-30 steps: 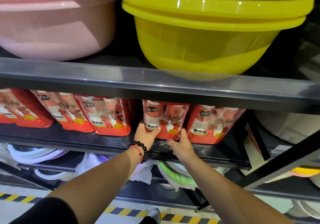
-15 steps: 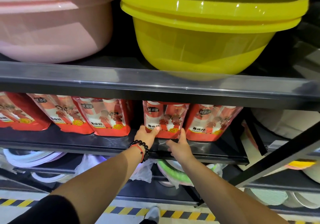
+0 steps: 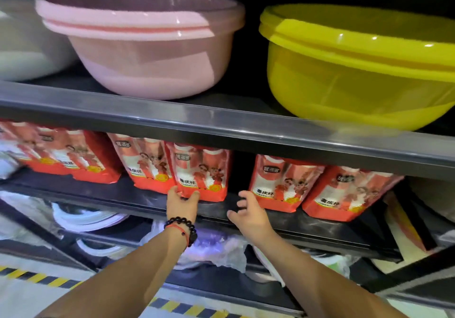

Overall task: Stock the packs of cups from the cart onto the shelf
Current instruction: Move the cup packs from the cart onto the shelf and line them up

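Observation:
Several red packs of cups stand in a row on the dark middle shelf (image 3: pixel 138 199). My left hand (image 3: pixel 182 203), with a bead bracelet at the wrist, grips the bottom left corner of one pack of cups (image 3: pixel 200 170) between thumb and fingers. A dark gap lies to the right of that pack. My right hand (image 3: pixel 248 213) hovers before the shelf edge with loosely spread fingers, holding nothing, just left of the neighbouring pack (image 3: pixel 280 182). Another pack (image 3: pixel 344 194) leans at the far right. The cart is out of view.
On the upper shelf (image 3: pixel 221 125) sit a pink basin (image 3: pixel 147 54), a yellow basin (image 3: pixel 357 71) and a white one (image 3: pixel 19 46). Below lie white plates (image 3: pixel 83 219) and plastic-wrapped goods (image 3: pixel 216 248). A yellow-black striped line (image 3: pixel 37 277) marks the floor.
The view has swung left. My right hand has come off the pack it held and spread its fingers. My left hand now grips the pack on the left of the gap.

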Available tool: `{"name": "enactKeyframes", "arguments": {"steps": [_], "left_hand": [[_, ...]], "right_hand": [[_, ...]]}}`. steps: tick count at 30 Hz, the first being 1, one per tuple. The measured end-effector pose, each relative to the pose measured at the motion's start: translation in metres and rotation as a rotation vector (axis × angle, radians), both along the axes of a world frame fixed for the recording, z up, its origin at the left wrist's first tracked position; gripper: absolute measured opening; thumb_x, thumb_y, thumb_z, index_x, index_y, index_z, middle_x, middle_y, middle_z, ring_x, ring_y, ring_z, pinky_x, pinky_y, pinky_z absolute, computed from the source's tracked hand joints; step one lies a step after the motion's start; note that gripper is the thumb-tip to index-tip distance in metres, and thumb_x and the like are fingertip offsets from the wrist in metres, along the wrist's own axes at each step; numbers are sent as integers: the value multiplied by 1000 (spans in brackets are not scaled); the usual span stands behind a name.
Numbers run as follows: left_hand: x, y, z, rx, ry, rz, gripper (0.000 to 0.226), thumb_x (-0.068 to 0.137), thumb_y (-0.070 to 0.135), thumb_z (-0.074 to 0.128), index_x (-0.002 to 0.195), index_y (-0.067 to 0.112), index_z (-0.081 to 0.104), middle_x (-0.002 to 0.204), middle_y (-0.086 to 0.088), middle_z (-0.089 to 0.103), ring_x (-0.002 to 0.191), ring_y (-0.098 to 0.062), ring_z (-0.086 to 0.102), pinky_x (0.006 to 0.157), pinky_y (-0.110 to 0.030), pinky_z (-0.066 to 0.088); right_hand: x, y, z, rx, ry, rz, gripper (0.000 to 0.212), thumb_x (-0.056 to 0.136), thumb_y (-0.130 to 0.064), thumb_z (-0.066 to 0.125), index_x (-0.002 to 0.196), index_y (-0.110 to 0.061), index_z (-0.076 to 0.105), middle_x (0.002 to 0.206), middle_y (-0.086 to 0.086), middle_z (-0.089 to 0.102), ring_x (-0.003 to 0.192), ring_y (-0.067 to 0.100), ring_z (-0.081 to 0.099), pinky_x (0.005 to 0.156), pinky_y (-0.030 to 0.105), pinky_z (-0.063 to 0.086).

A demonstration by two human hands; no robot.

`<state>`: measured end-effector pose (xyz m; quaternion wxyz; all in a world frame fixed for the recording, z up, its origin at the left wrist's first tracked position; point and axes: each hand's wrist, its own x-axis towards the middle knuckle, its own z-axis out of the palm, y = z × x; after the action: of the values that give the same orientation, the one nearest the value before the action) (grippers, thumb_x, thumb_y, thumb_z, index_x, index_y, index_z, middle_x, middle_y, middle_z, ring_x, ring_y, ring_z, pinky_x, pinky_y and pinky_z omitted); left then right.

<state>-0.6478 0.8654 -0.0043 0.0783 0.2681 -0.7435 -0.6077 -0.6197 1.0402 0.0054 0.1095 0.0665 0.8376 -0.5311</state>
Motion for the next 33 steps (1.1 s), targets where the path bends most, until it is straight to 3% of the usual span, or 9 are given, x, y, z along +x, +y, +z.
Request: {"name": "enactKeyframes", "arguments": {"steps": [2, 5, 8, 11, 14, 18, 24, 29, 33], "left_hand": [[-10, -26, 0, -56, 15, -123, 29, 83, 16, 72, 82, 22, 44, 74, 4, 46, 66, -16, 47, 73, -29, 36], [-22, -48, 4, -117, -1, -319, 24, 82, 25, 73, 96, 20, 53, 85, 5, 61, 78, -15, 56, 72, -27, 40], [-27, -52, 8, -109, 0, -430, 26, 85, 29, 71, 99, 19, 50, 90, 5, 64, 81, -12, 58, 73, -21, 38], [-32, -57, 7, -121, -33, -466, 27, 86, 31, 69, 91, 20, 46, 88, 2, 60, 82, -17, 56, 74, -25, 39], [-36, -62, 4, -154, -72, -522, 29, 87, 36, 67, 97, 16, 47, 84, 3, 56, 81, -19, 55, 73, -27, 40], [-39, -62, 5, -154, -95, -556, 35, 86, 38, 65, 109, 15, 52, 98, -1, 65, 92, -23, 61, 83, -30, 47], [-36, -61, 6, -204, -123, -542, 28, 87, 34, 63, 107, 21, 49, 98, 5, 61, 87, -18, 58, 78, -24, 41], [-41, -57, -7, -280, -217, -504, 33, 88, 34, 61, 112, 12, 54, 112, -7, 62, 101, -26, 61, 87, -31, 47], [-47, -49, -11, -334, -232, -447, 35, 88, 31, 62, 112, 7, 53, 116, -12, 54, 106, -30, 58, 92, -35, 46]], "right_hand": [[-14, -25, 2, 1, -12, -39, 81, 84, -24, 78, 149, -18, 31, 136, 6, 48, 123, 24, 53, 99, 33, 46], [-38, -47, -6, -105, -37, -139, 106, 64, -30, 90, 150, -22, 28, 140, 7, 49, 128, 27, 54, 108, 47, 45], [-66, -46, -28, 7, -16, -119, 76, 48, -36, 92, 116, -29, 58, 102, 0, 74, 92, 18, 72, 92, 47, 57], [-73, -53, -1, 114, -128, -123, 26, 71, -20, 88, 90, -14, 71, 84, 2, 73, 73, 15, 65, 73, 24, 54], [-79, -53, -2, 136, -196, -204, 37, 78, -18, 84, 110, -14, 67, 102, 6, 71, 91, 22, 65, 79, 25, 45], [-81, -57, -13, 77, -210, -282, 32, 81, -10, 80, 111, -4, 70, 105, 9, 71, 92, 23, 64, 82, 28, 45], [-75, -65, -19, 20, -128, -312, 14, 86, -8, 73, 98, -12, 68, 104, 9, 72, 96, 25, 65, 87, 31, 48], [-54, -85, -31, 48, 57, -386, 22, 94, -13, 66, 108, -18, 50, 110, 5, 62, 107, 24, 58, 95, 32, 42], [-56, -78, -38, 96, 5, -285, 43, 79, -24, 82, 112, -17, 54, 109, -1, 65, 101, 18, 63, 94, 35, 51]]}}
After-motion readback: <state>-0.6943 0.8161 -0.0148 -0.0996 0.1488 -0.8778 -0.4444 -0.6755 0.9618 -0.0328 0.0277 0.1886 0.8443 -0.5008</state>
